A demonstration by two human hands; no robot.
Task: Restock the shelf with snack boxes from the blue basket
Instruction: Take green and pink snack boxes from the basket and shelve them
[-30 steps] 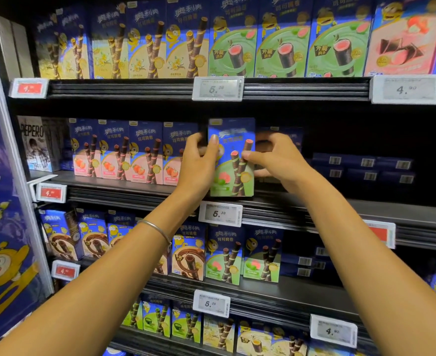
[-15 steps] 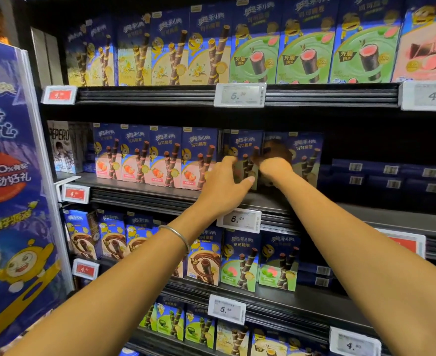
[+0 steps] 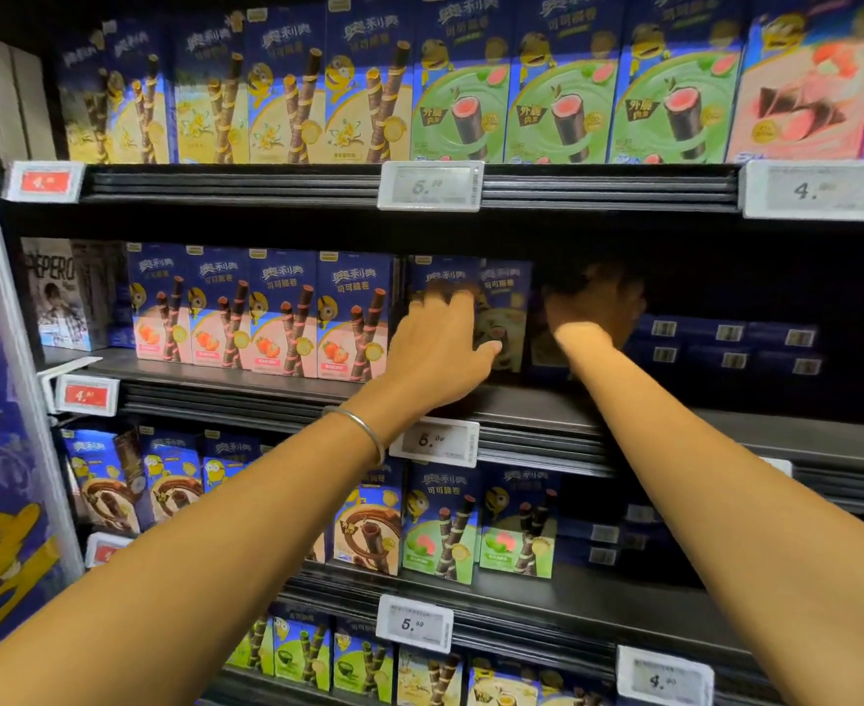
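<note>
- Head view: the landmark is the 5-tag (image 3: 435, 443), clipped to the front edge of the middle shelf (image 3: 521, 405).
- Just above the tag, the left hand (image 3: 435, 349) lies flat with straight fingers on the face of an upright box (image 3: 440, 275). It presses rather than grasps.
- That box stands on the shelf, set back from the edge. A second box (image 3: 506, 293) touches its right side.
- Above and right of the tag, the right hand (image 3: 592, 308) reaches deep into shadow. It is blurred, so I cannot tell its grip or whether it holds anything.
- Above and left of the tag, a row of strawberry boxes (image 3: 261, 313) stands full at the front.
- Far right of the tag, flat boxes (image 3: 725, 343) lie stacked at the back, with dark open space before them.
- Judgement: this box is as good as placed and needs only squaring up. The space right of the tag suggests more boxes are due.
- The basket is out of view, so the remaining stock cannot be told.
</note>
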